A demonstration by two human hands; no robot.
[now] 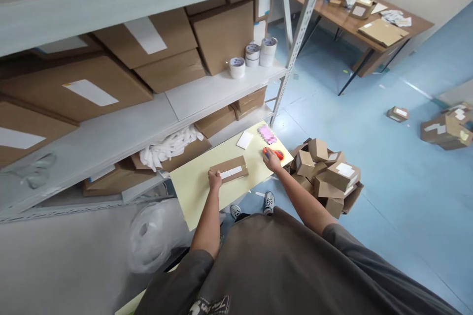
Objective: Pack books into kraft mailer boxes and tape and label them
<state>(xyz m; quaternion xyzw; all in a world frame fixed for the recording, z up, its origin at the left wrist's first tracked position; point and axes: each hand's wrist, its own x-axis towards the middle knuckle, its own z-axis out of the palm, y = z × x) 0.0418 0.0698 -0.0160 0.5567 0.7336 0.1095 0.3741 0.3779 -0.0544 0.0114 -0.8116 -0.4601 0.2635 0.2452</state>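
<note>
My left hand [215, 179] is closed on the left end of a long, flat brown cardboard box [229, 167] with a white strip along it, on a pale yellow tabletop [192, 182]. My right hand [272, 161] grips a small orange tool [278, 154] near the table's right end. A looped part of that tool shows past my fingers; its exact kind is hard to make out. Behind the box lies a small white card or pad [244, 140]. A pink item [266, 134], blurred out, lies just beyond my right hand.
Metal shelving [140, 118] with large cartons [225, 34] and tape rolls [237, 67] runs behind the table. White crumpled material [172, 146] hangs from the lower shelf. Small boxes [342, 175] are heaped on the floor at right. A brown desk [343, 22] stands farther back.
</note>
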